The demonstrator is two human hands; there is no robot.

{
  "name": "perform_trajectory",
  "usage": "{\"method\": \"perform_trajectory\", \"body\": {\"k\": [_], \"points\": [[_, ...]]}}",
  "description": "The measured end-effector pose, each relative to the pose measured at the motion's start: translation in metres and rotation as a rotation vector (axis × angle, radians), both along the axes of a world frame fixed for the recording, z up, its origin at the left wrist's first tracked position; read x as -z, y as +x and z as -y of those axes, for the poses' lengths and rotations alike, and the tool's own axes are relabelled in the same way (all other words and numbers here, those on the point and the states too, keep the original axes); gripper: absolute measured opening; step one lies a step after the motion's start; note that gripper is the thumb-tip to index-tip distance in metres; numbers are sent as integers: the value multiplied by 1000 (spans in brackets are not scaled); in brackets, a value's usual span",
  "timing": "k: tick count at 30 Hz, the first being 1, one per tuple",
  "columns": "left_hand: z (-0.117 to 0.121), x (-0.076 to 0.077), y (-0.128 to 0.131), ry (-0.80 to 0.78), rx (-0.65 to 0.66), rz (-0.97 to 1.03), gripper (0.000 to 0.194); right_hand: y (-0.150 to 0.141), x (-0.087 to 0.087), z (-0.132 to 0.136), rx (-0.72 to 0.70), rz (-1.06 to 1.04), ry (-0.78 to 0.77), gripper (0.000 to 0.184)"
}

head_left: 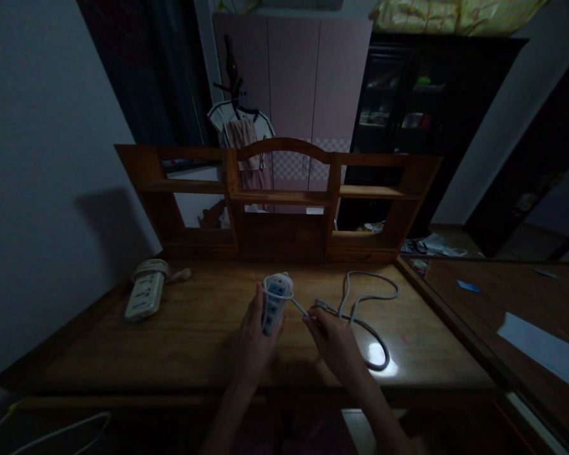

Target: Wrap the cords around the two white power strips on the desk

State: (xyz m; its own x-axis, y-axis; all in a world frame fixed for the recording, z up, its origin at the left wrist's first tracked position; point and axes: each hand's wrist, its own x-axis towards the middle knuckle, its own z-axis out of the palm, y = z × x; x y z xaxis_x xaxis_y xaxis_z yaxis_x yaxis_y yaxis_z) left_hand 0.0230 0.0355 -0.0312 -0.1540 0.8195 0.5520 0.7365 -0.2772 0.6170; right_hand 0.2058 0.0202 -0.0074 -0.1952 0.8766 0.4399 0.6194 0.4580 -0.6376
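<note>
My left hand (256,332) is wrapped round a white power strip (274,311) with blue sockets, tilted up above the desk. Several turns of its light cord (279,285) loop about the upper end. To the right, my right hand (329,332) pinches the same cord, which runs taut from the strip to my fingers. Beyond my fingers, the loose cord (372,297) lies in loops on the desk, with a grey plug (323,306) just past my knuckles. A thicker dark stretch of cable (384,351) curves over the shiny spot near the front.
A second white power strip (145,294), its cord wound round its top, lies at the desk's left. A wooden shelf (282,197) stands along the back edge of the desk (208,354). On the brown surface at right are a white sheet (547,347) and a blue card (468,286).
</note>
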Motion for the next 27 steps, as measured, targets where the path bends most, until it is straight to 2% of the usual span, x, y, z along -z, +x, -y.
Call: {"method": "perform_trajectory", "body": {"k": [5, 8, 10, 13, 17, 23, 27], "points": [[-4, -9, 6, -112, 17, -113, 84, 14, -8, 2, 4, 249, 125, 13], [-1, -13, 13, -187, 27, -258, 82, 14, -11, 4, 12, 406, 170, 12], [3, -14, 16, -217, 86, -364, 82, 16, -16, 5, 5, 449, 172, 8], [11, -15, 13, -242, 223, -494, 85, 25, -29, 8, -25, 440, 123, 3], [23, -21, 7, -268, 394, -618, 91, 41, -49, 10, -124, 361, -7, 9], [33, -33, 4, -249, 527, -662, 94, 52, -74, -4, -346, 250, -130, 12], [38, -37, 6, -216, 612, -700, 82, 53, -84, -21, -532, 149, -289, 16]]}}
